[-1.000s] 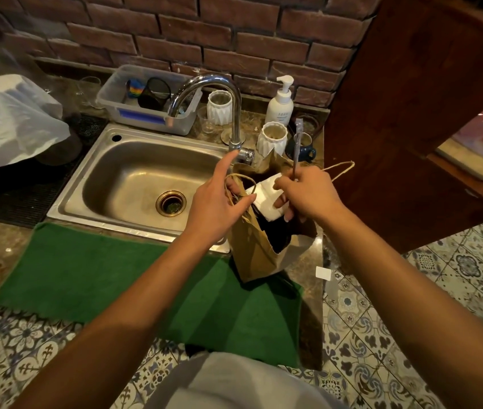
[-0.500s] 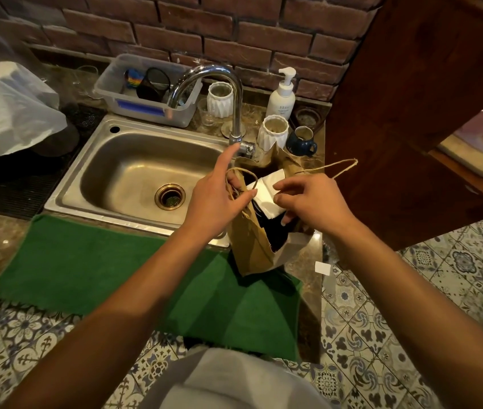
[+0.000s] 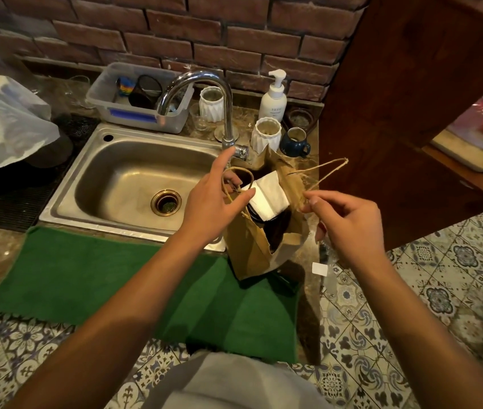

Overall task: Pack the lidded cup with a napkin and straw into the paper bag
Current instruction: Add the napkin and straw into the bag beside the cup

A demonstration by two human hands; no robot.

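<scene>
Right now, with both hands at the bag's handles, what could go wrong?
The paper bag stands near the counter's edge, so a tug on the twine handle by the right hand might tip it. The napkin sticks out of the opening and could slip out. The left hand steadies only the near rim.

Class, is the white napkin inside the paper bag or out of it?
Partly in: the napkin sticks up from the open mouth of the paper bag.
</scene>
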